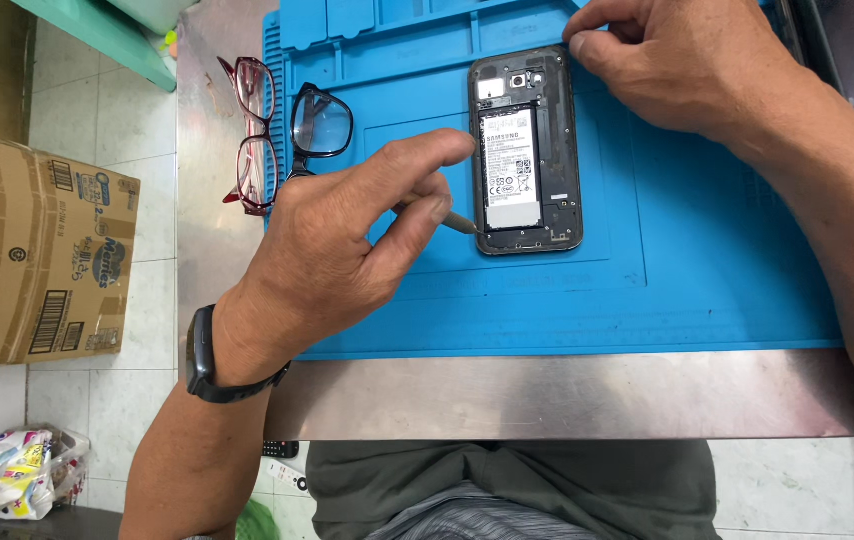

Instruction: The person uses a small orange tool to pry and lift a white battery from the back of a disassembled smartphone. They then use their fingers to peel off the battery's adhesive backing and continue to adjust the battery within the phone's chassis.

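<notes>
An opened phone [527, 150] lies back-up on the blue work mat [687, 260], its white battery and inner frame showing. My left hand [347, 240] pinches a thin metal tool [459, 221] whose tip rests at the phone's lower left edge. My right hand [677, 60] comes in from the upper right, its fingertips pressing on the phone's top right corner. A black watch sits on my left wrist.
Red-framed glasses [252, 135] and black-framed glasses [319, 125] lie at the mat's left edge on the steel table [567, 395]. A cardboard box [32, 250] stands on the tiled floor to the left, a plastic packet [17, 470] below it. A dark screen shows at the top right.
</notes>
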